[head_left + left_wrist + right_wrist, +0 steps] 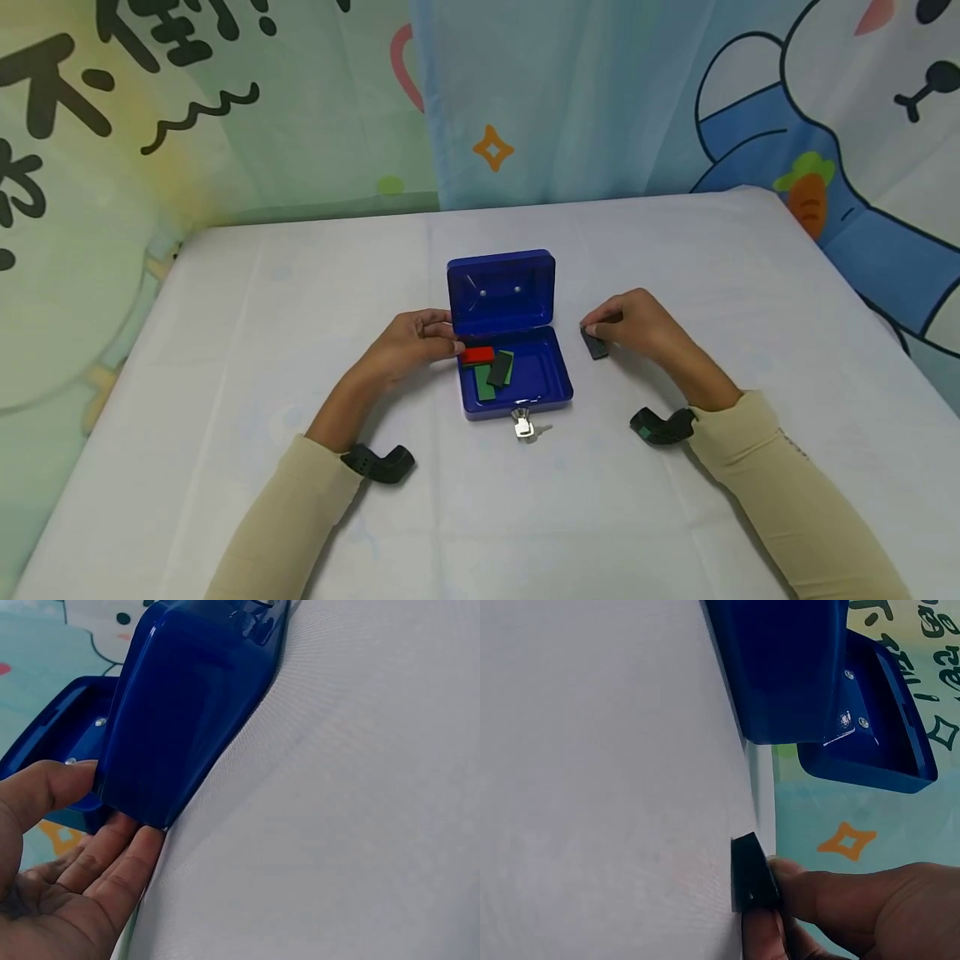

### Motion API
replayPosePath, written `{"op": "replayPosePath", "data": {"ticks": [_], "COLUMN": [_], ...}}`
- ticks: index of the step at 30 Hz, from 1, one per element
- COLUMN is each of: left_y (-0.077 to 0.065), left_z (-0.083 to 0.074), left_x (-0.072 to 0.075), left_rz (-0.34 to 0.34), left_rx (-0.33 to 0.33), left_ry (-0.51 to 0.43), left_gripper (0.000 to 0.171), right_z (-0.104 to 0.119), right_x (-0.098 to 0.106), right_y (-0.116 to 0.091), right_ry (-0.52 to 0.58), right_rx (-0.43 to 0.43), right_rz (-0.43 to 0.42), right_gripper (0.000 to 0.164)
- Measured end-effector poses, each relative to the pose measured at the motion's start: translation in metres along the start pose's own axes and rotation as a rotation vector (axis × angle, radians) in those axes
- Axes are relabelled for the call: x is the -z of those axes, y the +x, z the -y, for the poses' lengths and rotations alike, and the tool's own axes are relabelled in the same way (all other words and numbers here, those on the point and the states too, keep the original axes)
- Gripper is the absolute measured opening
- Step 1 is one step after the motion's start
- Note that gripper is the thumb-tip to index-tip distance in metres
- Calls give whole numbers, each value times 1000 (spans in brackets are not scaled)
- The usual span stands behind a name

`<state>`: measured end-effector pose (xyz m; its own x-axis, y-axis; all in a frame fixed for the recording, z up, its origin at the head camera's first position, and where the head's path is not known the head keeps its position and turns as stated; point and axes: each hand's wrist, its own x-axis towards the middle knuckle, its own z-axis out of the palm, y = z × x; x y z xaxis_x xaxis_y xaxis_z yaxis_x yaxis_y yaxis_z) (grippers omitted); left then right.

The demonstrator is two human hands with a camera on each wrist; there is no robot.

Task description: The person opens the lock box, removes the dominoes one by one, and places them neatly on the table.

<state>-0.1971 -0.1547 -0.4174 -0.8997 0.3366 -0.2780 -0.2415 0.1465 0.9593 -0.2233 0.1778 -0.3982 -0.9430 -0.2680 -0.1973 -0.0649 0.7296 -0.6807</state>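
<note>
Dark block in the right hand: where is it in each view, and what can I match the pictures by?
Head: the dark block is right of center, a little below mid-height, in the right hand.
Left wrist: not in it.
Right wrist: low, just right of center, pinched between the fingers.
Shared landmark: the open blue box, near center in head, upper left in left wrist, upper right in right wrist.

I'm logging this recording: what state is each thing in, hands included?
Blue box: open
Lid: raised
Red block: inside the box
Green pieces: inside the box, partly covered
Inner black piece: lying over green pieces
Outer black piece: held, outside the box
Silver lock: at the box's front
Left hand: gripping the box's back left corner
Right hand: pinching the outer black piece
</note>
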Motion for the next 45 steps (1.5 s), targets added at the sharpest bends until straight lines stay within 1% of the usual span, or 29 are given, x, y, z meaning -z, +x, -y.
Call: {"op": "replayPosePath", "data": {"ticks": [6, 15, 18, 22, 27, 30, 33, 36, 38, 41, 45], "left_y": [0, 1, 0, 0, 1, 2, 2, 2, 3, 3, 3], "left_z": [1, 2, 1, -2, -3, -2, -1, -1, 1, 3, 4], "left_x": [0, -1, 0, 1, 3, 3, 3, 3, 3, 3, 4], "left_rz": [11, 7, -7, -24, -21, -18, -14, -22, -21, -22, -14], "left_rx": [-1, -3, 12, 29, 33, 40, 30, 29, 34, 39, 24], "left_ry": [2, 0, 12, 29, 30, 24, 23, 28, 21, 28, 29], "left_gripper": [57, 56, 56, 58, 61, 61, 62, 63, 63, 63, 63], "right_z": [-1, -1, 0, 2, 3, 2, 2, 6, 9, 18, 29], "right_x": [-2, -1, -1, 1, 7, 10, 14, 17, 18, 18, 16], "right_y": [0, 0, 0, 2, 2, 0, -3, -7, -10, -14, -20], "right_ry": [-25, -21, -18, -12, 43, 73, 135, 240, 281, 324, 349], "right_rx": [-5, -26, -23, -43, -107, -124, -109, -78, -59, -31, 2], "right_rz": [4, 20, 22, 8, 23, 30, 10, -2, -3, 0, 8], "right_gripper": [16, 17, 17, 20, 28, 32, 32, 32, 32, 34, 37]}}
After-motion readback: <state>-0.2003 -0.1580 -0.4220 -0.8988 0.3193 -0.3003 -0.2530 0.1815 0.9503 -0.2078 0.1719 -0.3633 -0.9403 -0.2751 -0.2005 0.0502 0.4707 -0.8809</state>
